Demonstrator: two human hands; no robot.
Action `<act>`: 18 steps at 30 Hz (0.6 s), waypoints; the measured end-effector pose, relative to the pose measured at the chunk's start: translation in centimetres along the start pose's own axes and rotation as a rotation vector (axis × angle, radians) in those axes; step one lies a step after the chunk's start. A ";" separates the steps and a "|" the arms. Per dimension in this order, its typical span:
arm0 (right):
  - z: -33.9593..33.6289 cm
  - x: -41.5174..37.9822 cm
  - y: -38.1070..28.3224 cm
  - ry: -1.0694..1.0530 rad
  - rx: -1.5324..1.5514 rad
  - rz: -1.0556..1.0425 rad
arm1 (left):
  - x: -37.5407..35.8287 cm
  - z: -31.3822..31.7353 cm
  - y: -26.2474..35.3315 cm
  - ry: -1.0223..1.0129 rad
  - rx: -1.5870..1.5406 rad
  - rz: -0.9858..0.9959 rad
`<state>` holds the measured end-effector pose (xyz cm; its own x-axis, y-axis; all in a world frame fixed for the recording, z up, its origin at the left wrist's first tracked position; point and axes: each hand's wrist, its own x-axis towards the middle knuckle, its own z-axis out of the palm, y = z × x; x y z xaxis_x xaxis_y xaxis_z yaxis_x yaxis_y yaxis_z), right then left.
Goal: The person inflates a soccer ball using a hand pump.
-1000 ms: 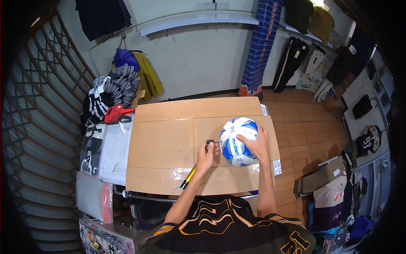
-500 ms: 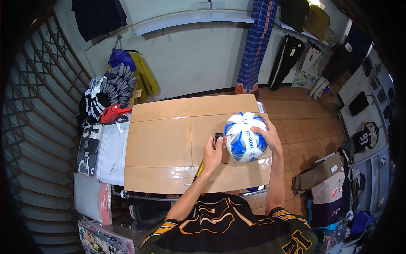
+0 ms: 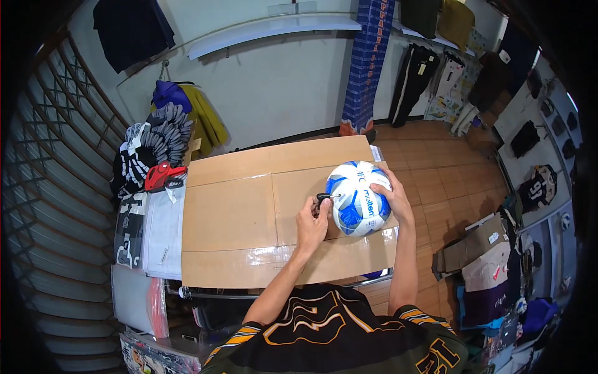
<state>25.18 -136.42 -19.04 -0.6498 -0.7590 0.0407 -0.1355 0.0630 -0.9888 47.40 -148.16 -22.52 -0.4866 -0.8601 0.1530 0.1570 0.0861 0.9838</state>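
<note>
A white, blue and silver soccer ball (image 3: 352, 209) marked "molten" rests on a cardboard sheet (image 3: 230, 215), toward its right end. My right hand (image 3: 396, 194) grips the ball from the right, fingers curved over its upper side. At the ball's left, my left hand (image 3: 311, 223) is closed around a small black fitting (image 3: 323, 196) with a thin needle. The needle points at the ball's panel; whether its tip has gone in I cannot make out. My fingers hide part of the fitting.
Left of the cardboard lie a red price-tag gun (image 3: 164, 177), gloves (image 3: 167, 137) and packaged clothes (image 3: 132, 230). A patterned pillar (image 3: 366, 68) stands beyond the table. Boxes and bags (image 3: 483, 249) are on the right, by the tiled floor (image 3: 430, 168).
The black fitting has tilted slightly in my left hand, its needle still at the ball. A yellow rod by my left forearm is no longer visible. The view has shifted a little.
</note>
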 end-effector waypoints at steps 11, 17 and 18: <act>0.5 -0.5 -0.5 0.021 -0.009 -0.010 | -0.1 -0.3 0.0 0.004 0.042 0.011; 1.3 -0.9 -0.8 0.047 -0.058 -0.037 | 0.5 -1.0 1.3 0.009 0.054 -0.078; 1.5 -0.9 -0.6 0.048 -0.080 -0.052 | 0.6 -1.2 1.4 0.004 0.089 -0.107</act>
<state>26.98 -136.70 -18.65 -0.6751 -0.7309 0.1002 -0.2278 0.0773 -0.9706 48.39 -149.14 -21.18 -0.4930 -0.8688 0.0461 0.0272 0.0376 0.9989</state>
